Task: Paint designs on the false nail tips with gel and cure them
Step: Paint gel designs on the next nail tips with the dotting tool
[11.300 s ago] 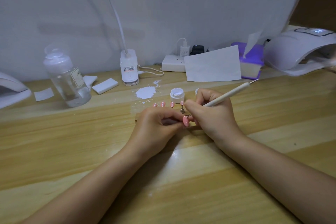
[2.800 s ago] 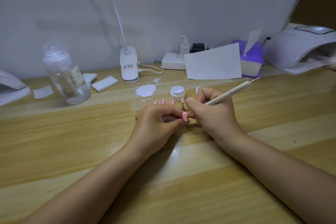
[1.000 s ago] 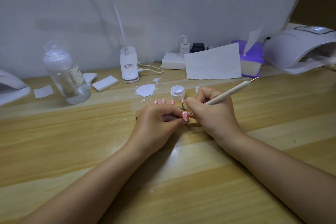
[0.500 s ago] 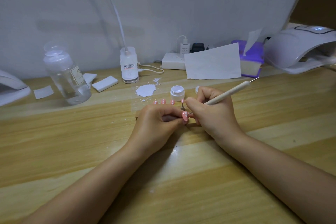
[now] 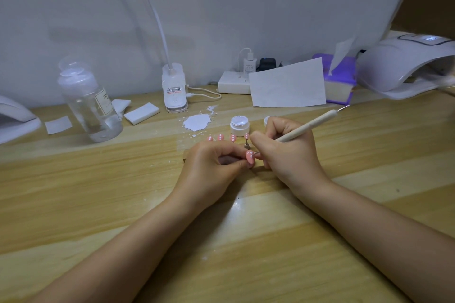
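Pinching a pink nail tip at table centre, the left hand has thumb & forefinger curled round it, tip facing the camera w/ white dots on it; the right hand is clenched pen-style on a dotting tool, whose fine end touches the tip's right edge while the shaft slants up & right, a thin metal point at its far end; both hands rest on the wooden table; just behind them stands a row of four more pink tips w/ white dots, upright on small stands; just behind the row is an open white gel jar, w/ its lid partly hidden behind the right hand; left of the jar, a white smear on the wood; further left, a white block, a clear pump bottle & a paper scrap; at the back, a clip lamp base w/ cable, a power strip w/ plugs, a leaning white card & a purple tissue box; far right, a white curing lamp; part of another white device at the left edge.
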`<state>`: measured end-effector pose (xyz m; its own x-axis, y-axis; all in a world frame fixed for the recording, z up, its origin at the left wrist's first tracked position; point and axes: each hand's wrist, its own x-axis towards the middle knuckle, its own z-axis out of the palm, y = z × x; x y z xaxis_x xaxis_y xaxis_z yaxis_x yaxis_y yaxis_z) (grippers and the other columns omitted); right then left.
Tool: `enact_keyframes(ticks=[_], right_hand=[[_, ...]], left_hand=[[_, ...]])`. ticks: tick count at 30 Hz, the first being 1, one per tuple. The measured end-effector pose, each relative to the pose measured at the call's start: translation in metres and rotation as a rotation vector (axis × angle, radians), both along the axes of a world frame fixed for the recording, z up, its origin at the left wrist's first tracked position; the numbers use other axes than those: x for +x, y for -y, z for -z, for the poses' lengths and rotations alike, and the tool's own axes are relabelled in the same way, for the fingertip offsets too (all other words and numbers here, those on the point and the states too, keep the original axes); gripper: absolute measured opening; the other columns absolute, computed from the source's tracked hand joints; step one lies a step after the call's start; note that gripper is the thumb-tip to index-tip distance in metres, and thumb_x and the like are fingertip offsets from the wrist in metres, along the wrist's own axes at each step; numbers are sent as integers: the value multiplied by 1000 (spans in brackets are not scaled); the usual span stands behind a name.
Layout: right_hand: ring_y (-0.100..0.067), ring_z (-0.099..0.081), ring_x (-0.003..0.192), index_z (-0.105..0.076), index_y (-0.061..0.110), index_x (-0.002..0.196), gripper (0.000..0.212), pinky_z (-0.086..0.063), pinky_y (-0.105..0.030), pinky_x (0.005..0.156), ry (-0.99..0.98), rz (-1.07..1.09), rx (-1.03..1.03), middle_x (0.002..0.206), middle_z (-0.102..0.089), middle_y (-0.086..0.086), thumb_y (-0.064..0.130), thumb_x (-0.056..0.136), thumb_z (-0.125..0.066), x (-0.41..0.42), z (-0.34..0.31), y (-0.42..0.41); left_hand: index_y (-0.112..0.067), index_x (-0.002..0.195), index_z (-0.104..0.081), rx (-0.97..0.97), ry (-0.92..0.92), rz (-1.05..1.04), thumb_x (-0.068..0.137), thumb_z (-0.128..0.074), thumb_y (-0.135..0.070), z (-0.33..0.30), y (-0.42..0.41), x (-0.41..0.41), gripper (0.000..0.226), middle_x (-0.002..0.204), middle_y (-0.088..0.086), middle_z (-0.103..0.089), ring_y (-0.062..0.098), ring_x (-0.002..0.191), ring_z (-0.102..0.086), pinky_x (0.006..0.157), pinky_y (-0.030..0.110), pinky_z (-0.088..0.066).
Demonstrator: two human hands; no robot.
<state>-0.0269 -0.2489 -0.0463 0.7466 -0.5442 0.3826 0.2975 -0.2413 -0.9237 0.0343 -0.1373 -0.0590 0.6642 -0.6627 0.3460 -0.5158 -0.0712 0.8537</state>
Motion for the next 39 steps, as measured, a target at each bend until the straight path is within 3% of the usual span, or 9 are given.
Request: enact_keyframes(ticks=[2,6,10,19,22,26,32,36,39], right_hand=[[-2,-38,27,-30,12,45,43,-35,-13,39,-1,-3,6,26,-34,9,-12,72,-53,1,1,0],[-4,-34,30,-30,13,45,42,-37,-22,47,-7,28,5,28,-32,10,-8,71,-55,1,2,1],[-1,-37,27,-29,12,45,43,-33,-13,39,0,6,1,27,-34,11,-12,72,-52,1,2,1],[-4,-33,32,-31,13,44,41,-37,-24,48,-9,37,4,29,-33,10,-7,70,-55,1,2,2],[-2,-37,28,-30,12,45,42,-37,-16,43,-1,28,6,28,-34,10,-9,72,-54,1,3,2],[-3,-36,31,-31,14,45,40,-41,-28,52,7,84,54,31,-32,11,0,71,-58,2,2,3],[-3,-36,41,-38,14,50,42,-45,-18,42,87,205,216,49,-36,-4,14,82,-65,3,1,9],[-1,-39,39,-39,15,50,43,-42,-14,40,85,230,177,39,-38,12,20,80,-69,5,-4,15],[0,-46,44,-45,17,54,38,-46,-15,45,11,181,119,40,-44,14,28,75,-74,10,-14,23]], left_hand=[[0,75,-72,0,-8,0,74,-66,11,0,0,0,13,70,-6,-67,-19,68,-57,68,-7,-34],[-2,75,-72,8,-9,-2,74,-67,10,-1,0,0,13,70,-9,-67,-18,68,-57,68,-7,-34],[0,75,-72,9,-7,4,74,-66,11,-1,0,-1,13,70,-7,-67,-18,66,-57,68,-7,-34],[-1,75,-72,9,0,7,74,-67,10,-1,0,0,12,71,-7,-67,-18,65,-56,69,-6,-35],[-1,74,-72,9,5,12,74,-67,10,-1,0,0,12,71,-6,-67,-19,67,-56,69,-8,-33],[-5,74,-72,2,-7,4,74,-68,7,-1,0,0,12,75,-1,-70,-14,69,-59,69,-6,-35],[-14,70,-72,2,-58,-7,74,-71,1,-1,-1,-1,15,71,-12,-68,-12,66,-59,67,1,-40],[-17,69,-71,-2,-70,-3,74,-71,1,-2,-1,-1,18,72,-12,-69,-10,68,-61,69,2,-40],[-19,68,-70,-10,-65,5,74,-71,1,-2,-1,-1,21,72,-15,-68,-12,68,-60,68,2,-41]])
